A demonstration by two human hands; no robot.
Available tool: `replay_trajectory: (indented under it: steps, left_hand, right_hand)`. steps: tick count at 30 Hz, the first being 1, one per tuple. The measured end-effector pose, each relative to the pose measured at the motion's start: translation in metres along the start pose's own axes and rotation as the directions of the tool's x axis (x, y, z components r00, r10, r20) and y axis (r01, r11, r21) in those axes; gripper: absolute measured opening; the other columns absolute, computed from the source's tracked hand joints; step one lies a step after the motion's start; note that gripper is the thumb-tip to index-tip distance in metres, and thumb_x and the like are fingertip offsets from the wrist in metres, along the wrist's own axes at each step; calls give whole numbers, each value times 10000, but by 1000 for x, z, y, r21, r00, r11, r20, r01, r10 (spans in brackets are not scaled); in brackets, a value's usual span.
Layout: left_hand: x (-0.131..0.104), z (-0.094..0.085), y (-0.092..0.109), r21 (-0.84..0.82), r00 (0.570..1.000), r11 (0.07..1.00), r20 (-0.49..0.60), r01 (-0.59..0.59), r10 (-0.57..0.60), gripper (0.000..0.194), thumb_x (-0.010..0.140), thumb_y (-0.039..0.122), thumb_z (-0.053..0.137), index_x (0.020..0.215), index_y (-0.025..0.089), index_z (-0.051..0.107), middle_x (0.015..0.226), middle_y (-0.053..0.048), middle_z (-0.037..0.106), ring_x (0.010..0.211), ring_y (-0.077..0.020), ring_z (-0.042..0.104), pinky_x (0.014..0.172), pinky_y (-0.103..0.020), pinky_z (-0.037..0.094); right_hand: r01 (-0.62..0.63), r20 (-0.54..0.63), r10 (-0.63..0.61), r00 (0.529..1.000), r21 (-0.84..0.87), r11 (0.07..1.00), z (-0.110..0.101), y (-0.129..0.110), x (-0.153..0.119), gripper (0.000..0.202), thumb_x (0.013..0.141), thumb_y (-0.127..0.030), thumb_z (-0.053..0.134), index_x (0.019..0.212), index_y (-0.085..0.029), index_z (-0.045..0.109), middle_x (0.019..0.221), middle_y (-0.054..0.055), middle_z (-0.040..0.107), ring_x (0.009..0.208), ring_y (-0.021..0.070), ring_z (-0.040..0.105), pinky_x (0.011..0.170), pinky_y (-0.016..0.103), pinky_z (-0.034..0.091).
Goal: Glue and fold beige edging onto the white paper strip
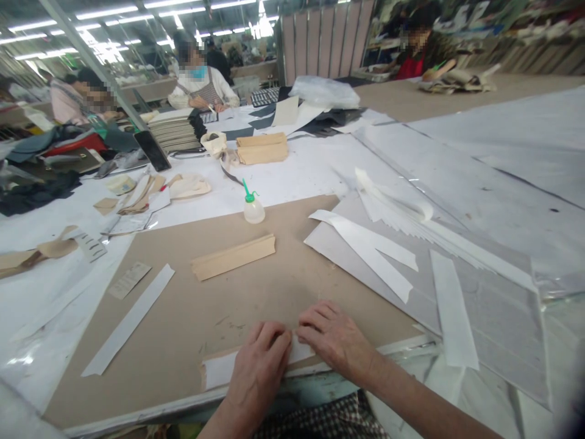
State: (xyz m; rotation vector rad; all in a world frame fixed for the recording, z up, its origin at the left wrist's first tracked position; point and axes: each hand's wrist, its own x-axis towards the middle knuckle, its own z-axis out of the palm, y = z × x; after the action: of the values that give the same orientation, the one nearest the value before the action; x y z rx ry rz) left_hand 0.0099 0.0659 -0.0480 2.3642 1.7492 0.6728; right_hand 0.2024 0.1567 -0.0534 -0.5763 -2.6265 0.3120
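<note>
My left hand [265, 356] rests on a white strip [220, 370] that lies over a tan piece at the front edge of the brown board [159, 341]. Its fingers are curled and pressed together at the strip. Close beside it on the right, my right hand [331, 335] bends its fingers down onto the same strip, fingertips nearly touching the left ones. What the fingertips pinch, if anything, is hidden. Farther back on the board lies a folded tan strip [234, 257]. Behind it stands a clear bottle with a green spout [253, 208].
White strips [370, 250] lie on a grey board [493, 323] at the right. Another white strip [130, 323] and a small card [130, 280] lie left. A phone [152, 151] leans on a pole. People sit across the table.
</note>
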Motion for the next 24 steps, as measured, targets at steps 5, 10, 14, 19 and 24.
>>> replay_trajectory:
  steps: [5,10,14,19,24]
  left_hand:
    - [-4,-2,-2,-10,999,1000,42,-18,19,145,986,154,489,896,186,599,959,-58,621,865,-203,567,762,-343,554]
    - [11,3,6,-76,999,997,-13,34,-35,144,974,189,534,1107,182,588,1042,-79,633,938,-216,605,813,-359,573]
    - [15,8,7,-121,999,992,4,33,-33,111,973,172,529,1034,202,616,1007,-63,636,920,-209,618,822,-361,574]
    - [15,7,3,-151,998,987,23,62,-59,150,955,171,552,1081,220,617,1051,-59,648,960,-209,641,832,-347,573]
    - [32,7,3,-169,990,980,109,108,-91,186,950,205,579,1129,225,627,1064,-56,659,957,-199,649,825,-333,570]
  right_hand:
    - [-14,11,14,1000,22,1000,4,-2,-3,65,952,-150,675,1002,-185,653,1028,32,659,987,201,552,994,396,383]
    - [-90,13,89,996,47,995,-2,-10,-10,253,937,-67,594,1165,-171,627,1187,67,654,1191,261,490,1069,458,339]
    - [-200,-111,217,970,140,970,-9,-22,-25,399,913,7,438,1214,-184,619,1330,86,589,1238,281,456,1048,478,354]
    - [-385,-223,412,884,153,910,0,-42,-45,373,942,-19,422,1219,-163,626,1102,91,630,962,241,525,871,380,432]
    - [-421,-266,422,867,64,905,13,-49,-47,399,889,-4,454,1209,-155,639,1103,86,649,974,258,526,901,403,392]
